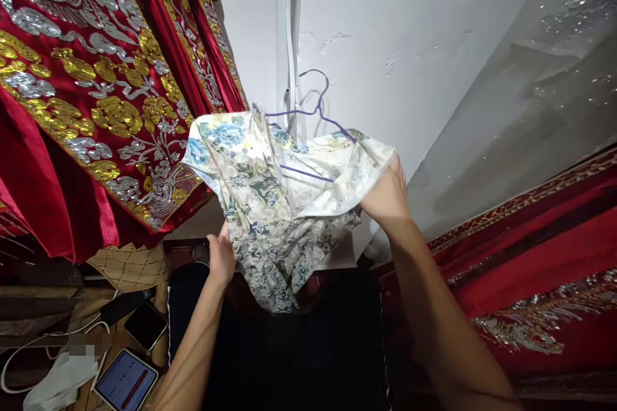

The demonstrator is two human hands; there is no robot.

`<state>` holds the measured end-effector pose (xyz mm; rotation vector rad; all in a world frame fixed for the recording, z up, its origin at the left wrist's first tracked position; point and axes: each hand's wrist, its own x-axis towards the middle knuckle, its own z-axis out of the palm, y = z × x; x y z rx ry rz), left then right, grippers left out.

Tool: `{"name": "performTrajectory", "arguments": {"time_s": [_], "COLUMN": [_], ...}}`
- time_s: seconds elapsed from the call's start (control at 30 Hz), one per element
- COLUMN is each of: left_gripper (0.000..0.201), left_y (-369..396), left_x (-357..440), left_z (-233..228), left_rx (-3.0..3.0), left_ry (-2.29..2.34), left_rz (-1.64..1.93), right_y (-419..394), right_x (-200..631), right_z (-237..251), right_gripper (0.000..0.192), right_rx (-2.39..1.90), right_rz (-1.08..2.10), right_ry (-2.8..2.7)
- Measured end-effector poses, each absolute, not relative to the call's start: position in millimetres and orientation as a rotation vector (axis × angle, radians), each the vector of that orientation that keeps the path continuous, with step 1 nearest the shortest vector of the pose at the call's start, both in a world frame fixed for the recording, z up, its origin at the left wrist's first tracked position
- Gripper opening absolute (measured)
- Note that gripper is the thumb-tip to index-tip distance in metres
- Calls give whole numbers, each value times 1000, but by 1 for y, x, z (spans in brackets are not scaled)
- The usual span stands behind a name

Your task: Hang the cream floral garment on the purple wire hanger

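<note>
A short-sleeved floral blouse (255, 199), white with blue, green and yellow flowers, hangs in front of me on a thin purple hanger (321, 109). The hanger's hook points up and its lower bar shows through the open neckline. My right hand (388, 192) grips the blouse at the right shoulder and sleeve, its fingers partly behind the cloth. At the blouse's lower left side, my left hand (222, 257) holds the edge; the thumb shows, and most fingers are hidden behind the fabric. The lower part of the blouse is gathered and hangs down in folds.
Red garments with gold and silver embroidery (120, 115) hang at the left. A clear plastic cover (511, 103) and red cloth (540, 270) are on the right. Behind stands a white wall (385, 26). A phone (126, 380), a dark device (146, 326) and a white cable (29, 340) lie lower left.
</note>
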<state>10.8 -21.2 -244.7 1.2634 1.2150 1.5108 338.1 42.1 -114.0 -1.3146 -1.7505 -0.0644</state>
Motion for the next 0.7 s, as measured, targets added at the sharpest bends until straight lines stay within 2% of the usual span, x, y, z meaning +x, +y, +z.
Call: {"name": "performTrajectory", "arguments": {"time_s": [0.07, 0.2, 0.3, 0.4, 0.47, 0.57, 0.7], "left_gripper": [89, 77, 73, 71, 70, 70, 66], "left_y": [-28, -48, -65, -72, -72, -71, -71], "left_x": [17, 35, 48, 57, 61, 62, 58], "left_z": [-263, -287, -298, -302, -301, -296, -300], "left_rx": [1226, 1045, 829, 715, 719, 760, 791], "left_ry": [1251, 1257, 1210, 1153, 1095, 1017, 1132], "left_rz": [1566, 1555, 1529, 1486, 1448, 1408, 1485], "right_y": [39, 16, -9, -35, -50, -62, -63], "right_x": [326, 315, 306, 278, 255, 231, 226], "right_z": [-100, -111, -156, -216, -250, -275, -273], "right_gripper": [62, 78, 69, 38, 29, 34, 36], "right_rx": [-1366, -1110, -949, -948, -1024, -1068, -1041], "right_rz": [-147, -70, 158, 523, 853, 1180, 1223], "right_ry": [-1716, -1862, -1766, -1410, -1209, -1274, -1418]}}
